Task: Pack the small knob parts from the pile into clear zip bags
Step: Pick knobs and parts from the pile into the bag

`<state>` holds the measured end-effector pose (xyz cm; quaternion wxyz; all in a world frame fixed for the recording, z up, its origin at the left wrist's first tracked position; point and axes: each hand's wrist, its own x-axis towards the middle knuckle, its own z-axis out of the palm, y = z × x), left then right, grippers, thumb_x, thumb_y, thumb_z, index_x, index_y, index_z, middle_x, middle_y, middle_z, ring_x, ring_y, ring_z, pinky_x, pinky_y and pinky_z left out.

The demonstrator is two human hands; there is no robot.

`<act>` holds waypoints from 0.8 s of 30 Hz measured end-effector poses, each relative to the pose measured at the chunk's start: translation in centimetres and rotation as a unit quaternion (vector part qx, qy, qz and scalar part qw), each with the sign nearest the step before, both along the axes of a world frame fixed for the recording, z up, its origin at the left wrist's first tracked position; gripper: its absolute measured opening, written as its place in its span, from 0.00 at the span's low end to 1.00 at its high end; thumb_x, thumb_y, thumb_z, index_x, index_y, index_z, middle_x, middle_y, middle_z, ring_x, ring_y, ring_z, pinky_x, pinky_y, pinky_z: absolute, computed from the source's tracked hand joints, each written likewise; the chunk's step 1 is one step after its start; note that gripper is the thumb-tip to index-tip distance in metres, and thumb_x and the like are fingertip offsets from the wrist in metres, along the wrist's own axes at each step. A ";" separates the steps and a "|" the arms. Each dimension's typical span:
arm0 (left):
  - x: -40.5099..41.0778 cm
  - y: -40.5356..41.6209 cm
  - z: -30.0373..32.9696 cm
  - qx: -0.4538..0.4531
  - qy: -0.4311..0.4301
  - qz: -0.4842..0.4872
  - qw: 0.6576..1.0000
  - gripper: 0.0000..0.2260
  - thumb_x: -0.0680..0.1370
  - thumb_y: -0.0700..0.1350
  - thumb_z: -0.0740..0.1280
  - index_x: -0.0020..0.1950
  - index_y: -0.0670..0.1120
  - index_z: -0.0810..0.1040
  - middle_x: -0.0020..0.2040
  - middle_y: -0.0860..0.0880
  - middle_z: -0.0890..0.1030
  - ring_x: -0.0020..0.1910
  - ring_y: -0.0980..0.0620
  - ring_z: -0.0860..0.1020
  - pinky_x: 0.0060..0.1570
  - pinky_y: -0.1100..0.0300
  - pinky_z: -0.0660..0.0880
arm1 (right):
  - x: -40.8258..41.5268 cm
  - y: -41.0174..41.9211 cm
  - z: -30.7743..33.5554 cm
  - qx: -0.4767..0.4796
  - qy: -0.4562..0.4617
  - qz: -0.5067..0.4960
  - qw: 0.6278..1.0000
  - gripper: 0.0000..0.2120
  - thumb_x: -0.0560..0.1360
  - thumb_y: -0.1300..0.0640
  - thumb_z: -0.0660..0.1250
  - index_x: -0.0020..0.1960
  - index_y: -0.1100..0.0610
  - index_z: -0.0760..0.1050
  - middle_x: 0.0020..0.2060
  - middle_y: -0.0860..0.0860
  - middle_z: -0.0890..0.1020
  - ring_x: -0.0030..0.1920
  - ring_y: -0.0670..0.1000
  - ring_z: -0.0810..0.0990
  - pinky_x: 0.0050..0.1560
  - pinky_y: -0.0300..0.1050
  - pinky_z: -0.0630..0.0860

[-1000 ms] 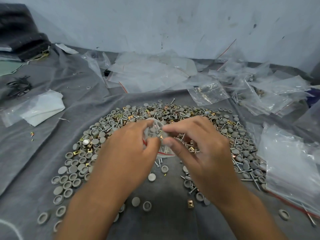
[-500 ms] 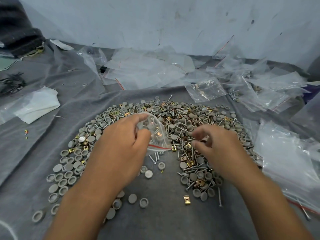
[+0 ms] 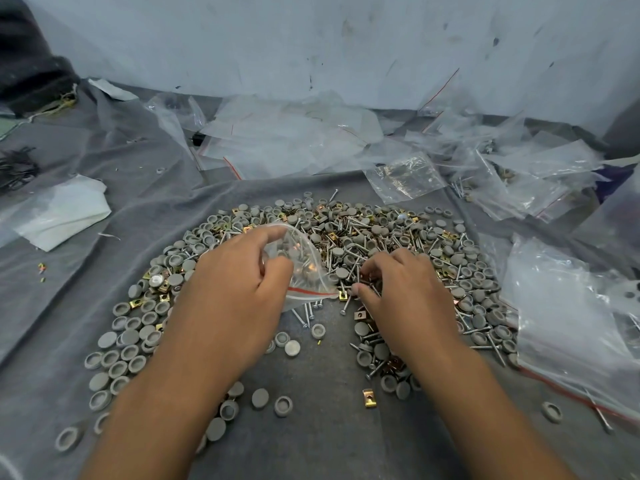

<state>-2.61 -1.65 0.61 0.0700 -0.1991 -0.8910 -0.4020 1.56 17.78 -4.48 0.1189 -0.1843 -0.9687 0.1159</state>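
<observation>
Left hand point(image 3: 239, 289) holds a zip bag point(image 3: 304, 268); right hand point(image 3: 401, 292) pinches in the pile point(image 3: 381, 244).

Glossy plastic bag point(image 3: 304, 268), matt grey cloth point(image 3: 318, 438)

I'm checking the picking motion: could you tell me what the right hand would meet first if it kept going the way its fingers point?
Probably the screws in the pile, just beyond the right hand; its fingertips look almost on them, though depth is unclear.

No readable text anywhere in your view

You'll find no print, label, brand or number on the clear zip bags point(image 3: 298, 261), the grey knob parts point(image 3: 130, 337) or the wall point(image 3: 311, 39); the bags carry only a plain red seal line
</observation>
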 end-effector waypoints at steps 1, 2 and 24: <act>0.0 0.0 0.0 0.001 0.001 -0.001 1.000 0.25 0.74 0.54 0.53 0.68 0.57 0.76 0.32 0.57 0.71 0.33 0.67 0.72 0.33 0.65 0.62 | 0.0 0.0 -0.1 0.004 0.006 -0.004 1.000 0.11 0.79 0.41 0.67 0.59 0.43 0.75 0.56 0.44 0.75 0.57 0.47 0.68 0.48 0.43 0.68; 0.0 0.0 0.0 0.000 0.002 0.000 1.000 0.25 0.74 0.53 0.53 0.68 0.57 0.76 0.32 0.57 0.70 0.33 0.67 0.72 0.33 0.66 0.62 | 0.0 0.1 -0.1 0.005 0.011 -0.007 1.000 0.10 0.79 0.42 0.67 0.58 0.43 0.75 0.55 0.43 0.75 0.55 0.46 0.66 0.47 0.43 0.68; 0.2 0.0 0.0 -0.004 0.007 -0.003 1.000 0.25 0.74 0.54 0.53 0.68 0.58 0.76 0.29 0.57 0.68 0.31 0.70 0.72 0.29 0.65 0.61 | -0.4 -0.7 -1.0 0.040 0.031 0.003 0.999 0.07 0.77 0.47 0.65 0.52 0.46 0.78 0.49 0.44 0.78 0.50 0.46 0.67 0.45 0.44 0.65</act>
